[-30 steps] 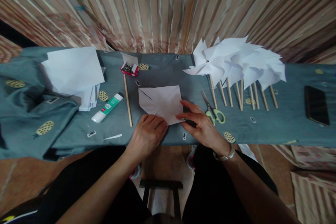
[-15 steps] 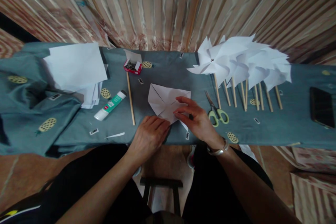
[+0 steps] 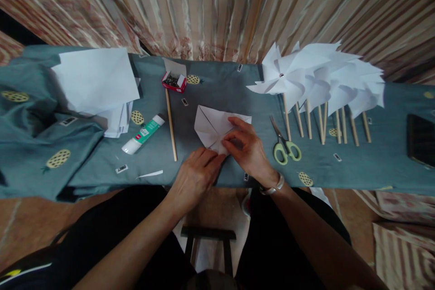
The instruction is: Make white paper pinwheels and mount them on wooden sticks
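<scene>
A white sheet of paper (image 3: 211, 123) with slits cut along its diagonals lies on the cloth in front of me. My left hand (image 3: 196, 173) has closed fingers pressed on its near edge. With curled fingers, my right hand (image 3: 247, 150) pinches part of the paper close to its middle; the fingers hide that part. Scissors with green handles (image 3: 286, 151) rest to the right of my right hand. Left of the sheet lies a wooden stick (image 3: 171, 127), and beyond that a glue stick (image 3: 143, 134).
Several white paper pinwheels (image 3: 316, 74) on wooden sticks lie overlapping at the back right. A small red box (image 3: 174, 82) of metal pins stands open behind the stick. Stacked white paper (image 3: 97, 81) sits at the left, a dark phone (image 3: 421, 139) at the far right.
My right hand has moved left over the paper, towards its middle, drawing in the near right part. My left hand stays on the near edge. The view has shifted slightly.
</scene>
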### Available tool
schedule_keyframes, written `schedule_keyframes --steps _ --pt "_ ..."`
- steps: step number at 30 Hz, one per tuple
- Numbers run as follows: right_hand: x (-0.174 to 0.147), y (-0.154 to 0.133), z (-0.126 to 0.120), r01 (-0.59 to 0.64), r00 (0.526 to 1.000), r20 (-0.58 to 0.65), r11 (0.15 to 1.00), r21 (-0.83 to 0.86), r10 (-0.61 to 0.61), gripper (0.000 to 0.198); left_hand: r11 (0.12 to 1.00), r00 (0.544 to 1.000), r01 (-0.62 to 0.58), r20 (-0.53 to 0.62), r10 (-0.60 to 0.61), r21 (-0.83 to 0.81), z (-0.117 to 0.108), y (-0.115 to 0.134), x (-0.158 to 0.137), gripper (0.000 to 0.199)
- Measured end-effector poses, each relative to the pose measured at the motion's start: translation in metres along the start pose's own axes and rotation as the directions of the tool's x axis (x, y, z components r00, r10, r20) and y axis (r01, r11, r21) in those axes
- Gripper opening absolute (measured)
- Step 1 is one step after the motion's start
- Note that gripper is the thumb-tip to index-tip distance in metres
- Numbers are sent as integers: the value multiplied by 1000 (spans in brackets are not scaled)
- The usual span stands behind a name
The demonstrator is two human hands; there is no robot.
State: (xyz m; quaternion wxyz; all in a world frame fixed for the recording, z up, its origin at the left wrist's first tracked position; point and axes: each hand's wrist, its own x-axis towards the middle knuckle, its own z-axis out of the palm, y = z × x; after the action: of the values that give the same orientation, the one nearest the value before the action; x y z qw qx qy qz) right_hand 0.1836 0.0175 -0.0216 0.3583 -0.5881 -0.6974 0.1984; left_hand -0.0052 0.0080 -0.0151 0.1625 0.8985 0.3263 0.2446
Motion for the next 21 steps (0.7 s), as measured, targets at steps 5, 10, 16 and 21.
schedule_keyframes --steps 5,10,16,21 --pt "-1 -1 -1 -1 1000 2 1000 -12 1 6 999 1000 11 -17 -12 -40 1 -1 1 24" --pt "-2 -2 -3 -19 1000 -6 1000 -24 19 5 998 999 31 -7 -32 -63 2 -3 0 24" --pt "-5 -4 -3 -5 1000 -11 999 -33 4 6 990 998 58 5 -57 -126 2 -4 0 23" --pt "-6 -6 -5 9 1000 7 999 -38 -9 12 979 996 86 19 -84 -184 1 -7 2 23"
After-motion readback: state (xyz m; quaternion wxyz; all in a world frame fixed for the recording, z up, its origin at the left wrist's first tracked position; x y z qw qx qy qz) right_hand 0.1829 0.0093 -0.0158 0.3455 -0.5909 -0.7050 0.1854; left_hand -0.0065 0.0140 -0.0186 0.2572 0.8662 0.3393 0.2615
